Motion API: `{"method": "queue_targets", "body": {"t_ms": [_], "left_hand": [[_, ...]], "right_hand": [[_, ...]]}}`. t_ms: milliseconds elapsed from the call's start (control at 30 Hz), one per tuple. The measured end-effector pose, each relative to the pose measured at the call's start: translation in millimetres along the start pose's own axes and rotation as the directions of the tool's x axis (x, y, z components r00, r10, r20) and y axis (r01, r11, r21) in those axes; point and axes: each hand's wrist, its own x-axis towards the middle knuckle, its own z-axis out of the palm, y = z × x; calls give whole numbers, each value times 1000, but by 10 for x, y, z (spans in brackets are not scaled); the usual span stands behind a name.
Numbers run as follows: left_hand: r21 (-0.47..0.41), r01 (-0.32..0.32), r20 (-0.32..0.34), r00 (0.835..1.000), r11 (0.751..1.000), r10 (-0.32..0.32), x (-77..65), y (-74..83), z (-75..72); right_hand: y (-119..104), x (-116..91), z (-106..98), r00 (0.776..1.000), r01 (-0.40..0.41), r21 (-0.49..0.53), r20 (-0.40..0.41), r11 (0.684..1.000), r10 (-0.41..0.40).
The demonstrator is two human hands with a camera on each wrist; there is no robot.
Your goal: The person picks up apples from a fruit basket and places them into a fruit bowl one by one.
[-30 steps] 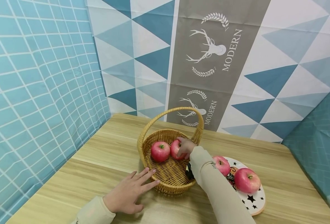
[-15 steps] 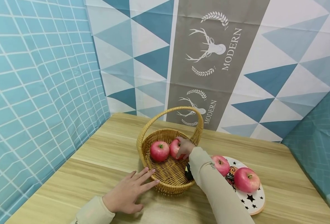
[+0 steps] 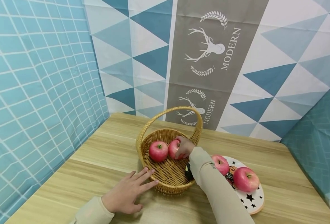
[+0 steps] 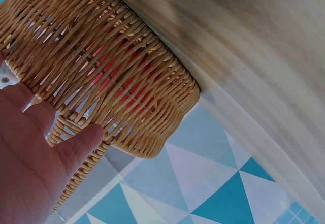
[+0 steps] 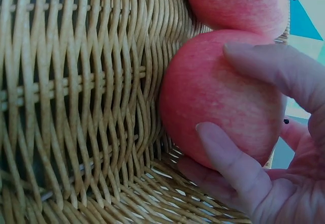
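Note:
A wicker basket [image 3: 169, 171] with a tall arched handle stands on the table. Inside it, a red apple [image 3: 158, 151] sits on the left, and a second apple [image 5: 223, 102] beside it touches it. My right hand [image 3: 185, 147] reaches into the basket and grips that second apple, fingers and thumb curled round its sides. My left hand [image 3: 131, 191] lies at the near left of the basket with fingers spread, fingertips on the rim. From the left wrist view, that hand [image 4: 40, 153] is against the woven wall, and red shows through the gaps.
Right of the basket, a white plate [image 3: 250, 205] with black stars bears two more apples, one [image 3: 246, 179] in front and one [image 3: 220, 165] partly behind my right sleeve. The wooden table [image 3: 98, 161] meets patterned wall cloths at the back and left.
Both hands hold the same pose, and the apples stay where they were. The whole head view has shifted very slightly.

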Motion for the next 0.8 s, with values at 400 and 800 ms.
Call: {"method": "queue_targets", "body": {"t_ms": [400,800], "left_hand": [[-18,-12,8,1000,1000,12,2,-23,-18],[-8,-23,-7,1000,1000,23,2,-36,3]], "right_hand": [[-163,-222,-76,1000,8,-21,5,1000,-8],[-277,-311,-194,998,23,14,49,1000,-24]]}}
